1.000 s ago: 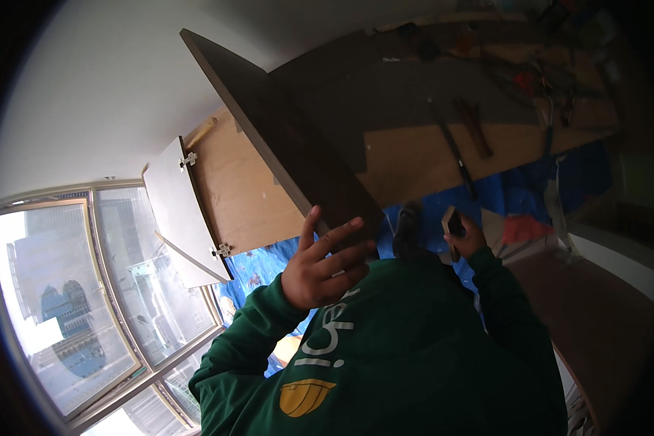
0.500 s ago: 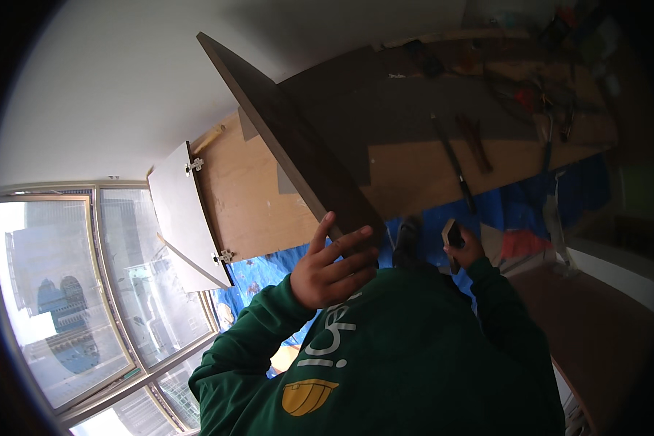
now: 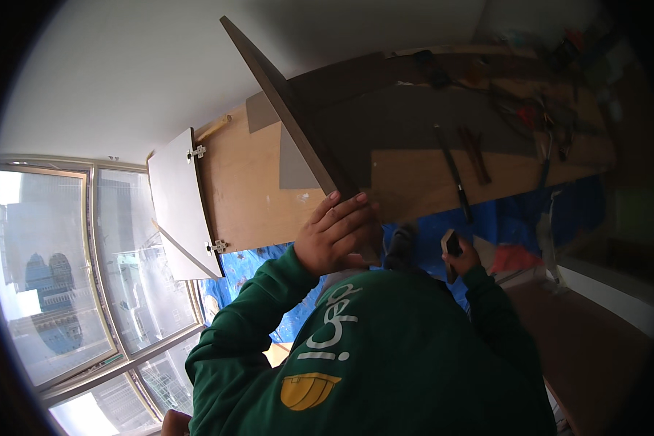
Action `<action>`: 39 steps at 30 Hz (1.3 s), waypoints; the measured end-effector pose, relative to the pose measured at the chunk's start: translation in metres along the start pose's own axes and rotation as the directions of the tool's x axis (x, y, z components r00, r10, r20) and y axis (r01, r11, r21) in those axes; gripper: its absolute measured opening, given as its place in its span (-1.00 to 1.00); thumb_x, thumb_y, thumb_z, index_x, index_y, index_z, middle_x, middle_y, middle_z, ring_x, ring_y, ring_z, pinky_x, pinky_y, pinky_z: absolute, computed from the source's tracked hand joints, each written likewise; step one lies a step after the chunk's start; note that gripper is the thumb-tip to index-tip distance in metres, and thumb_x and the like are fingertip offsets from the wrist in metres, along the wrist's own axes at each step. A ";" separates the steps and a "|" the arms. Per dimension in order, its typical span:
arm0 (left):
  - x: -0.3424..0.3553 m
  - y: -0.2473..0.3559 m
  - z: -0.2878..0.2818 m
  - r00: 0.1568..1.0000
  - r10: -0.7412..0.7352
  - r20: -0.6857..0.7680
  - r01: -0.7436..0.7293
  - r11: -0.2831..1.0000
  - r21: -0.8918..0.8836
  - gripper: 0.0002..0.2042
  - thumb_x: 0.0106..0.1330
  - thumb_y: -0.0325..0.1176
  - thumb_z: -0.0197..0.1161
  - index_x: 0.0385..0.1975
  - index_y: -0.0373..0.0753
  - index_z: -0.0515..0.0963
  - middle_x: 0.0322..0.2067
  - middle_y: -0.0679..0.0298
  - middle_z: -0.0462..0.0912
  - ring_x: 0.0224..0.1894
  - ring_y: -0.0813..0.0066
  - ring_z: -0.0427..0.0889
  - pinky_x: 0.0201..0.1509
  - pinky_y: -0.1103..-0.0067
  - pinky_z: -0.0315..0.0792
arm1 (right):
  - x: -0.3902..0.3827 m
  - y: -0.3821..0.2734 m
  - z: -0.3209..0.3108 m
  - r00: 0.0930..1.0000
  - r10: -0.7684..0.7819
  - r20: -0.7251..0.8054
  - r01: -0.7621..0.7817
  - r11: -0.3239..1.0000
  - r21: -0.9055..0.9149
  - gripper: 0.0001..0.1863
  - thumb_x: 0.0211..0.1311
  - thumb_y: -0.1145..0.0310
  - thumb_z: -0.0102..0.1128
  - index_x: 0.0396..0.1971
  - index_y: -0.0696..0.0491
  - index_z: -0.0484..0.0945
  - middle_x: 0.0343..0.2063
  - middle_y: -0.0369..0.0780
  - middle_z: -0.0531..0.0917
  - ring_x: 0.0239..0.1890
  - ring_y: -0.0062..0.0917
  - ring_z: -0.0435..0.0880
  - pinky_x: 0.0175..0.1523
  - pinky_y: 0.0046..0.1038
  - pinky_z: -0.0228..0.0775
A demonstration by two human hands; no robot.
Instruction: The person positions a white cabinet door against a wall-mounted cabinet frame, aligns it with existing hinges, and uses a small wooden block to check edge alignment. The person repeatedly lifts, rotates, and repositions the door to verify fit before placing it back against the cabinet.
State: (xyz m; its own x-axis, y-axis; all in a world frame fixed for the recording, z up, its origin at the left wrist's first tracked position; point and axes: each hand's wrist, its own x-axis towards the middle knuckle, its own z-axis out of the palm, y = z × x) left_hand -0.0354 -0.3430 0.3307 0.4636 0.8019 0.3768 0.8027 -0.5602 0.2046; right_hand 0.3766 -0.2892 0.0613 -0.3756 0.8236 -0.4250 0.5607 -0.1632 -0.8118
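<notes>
My left hand (image 3: pixel 338 232) has its fingers bent over the near edge of a dark brown board (image 3: pixel 280 94), which stands on edge across the workbench (image 3: pixel 243 211). My right hand (image 3: pixel 463 258), lower at the right, grips a small dark block (image 3: pixel 454 245) with a pale wooden edge. Just beyond it, a long black-handled tool (image 3: pixel 454 174) and a reddish-brown tool (image 3: pixel 474 152) lie on the bench's plywood top.
A white hinged panel (image 3: pixel 176 196) lies at the bench's left end, near tall windows (image 3: pixel 51 269). Tangled tools (image 3: pixel 530 116) sit at the back right. Blue sheeting (image 3: pixel 254 276) covers the floor. A bit of someone's skin (image 3: pixel 174 424) shows at the bottom left.
My left hand's fingers have gone from raised and spread to curled together on the board's edge. The board leans slightly differently in view. My right hand still holds the block.
</notes>
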 end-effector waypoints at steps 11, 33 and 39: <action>0.033 -0.013 -0.001 0.994 0.105 0.004 -0.104 0.990 -0.092 -0.41 0.26 0.17 0.36 0.19 -0.06 0.64 0.24 0.19 0.61 0.39 0.18 0.51 0.60 0.08 0.24 | -0.016 0.006 -0.003 0.999 0.038 0.036 -0.039 0.999 0.004 -0.29 0.08 0.35 0.59 0.27 0.17 0.54 0.08 -0.06 0.73 0.15 -0.26 0.72 0.28 -0.24 0.51; 0.043 0.002 -0.011 0.994 -0.062 0.089 0.086 0.955 -0.284 -0.57 0.08 -0.09 0.52 -0.07 -0.13 0.68 0.05 0.22 0.62 0.43 0.11 0.43 0.66 -0.02 0.05 | -0.025 0.011 -0.006 0.999 -0.015 0.045 0.017 0.999 -0.043 -0.28 0.10 0.28 0.58 0.27 0.18 0.53 0.09 -0.01 0.71 0.15 -0.23 0.72 0.27 -0.24 0.53; 0.045 0.002 -0.013 0.995 -0.069 0.077 0.092 0.937 -0.336 -0.54 0.03 -0.12 0.53 -0.06 -0.14 0.67 0.05 0.21 0.62 0.43 0.09 0.43 0.67 -0.03 0.02 | -0.024 0.006 -0.006 0.999 -0.013 0.040 0.015 0.999 -0.052 -0.29 0.09 0.29 0.58 0.26 0.18 0.53 0.10 -0.01 0.70 0.16 -0.22 0.71 0.27 -0.24 0.52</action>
State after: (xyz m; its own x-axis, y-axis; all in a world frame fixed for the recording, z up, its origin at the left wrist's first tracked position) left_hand -0.0184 -0.3109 0.3599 0.4344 0.8525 0.2906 0.6688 -0.5214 0.5300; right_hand 0.3933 -0.3072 0.0689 -0.4119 0.8033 -0.4302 0.5925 -0.1226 -0.7962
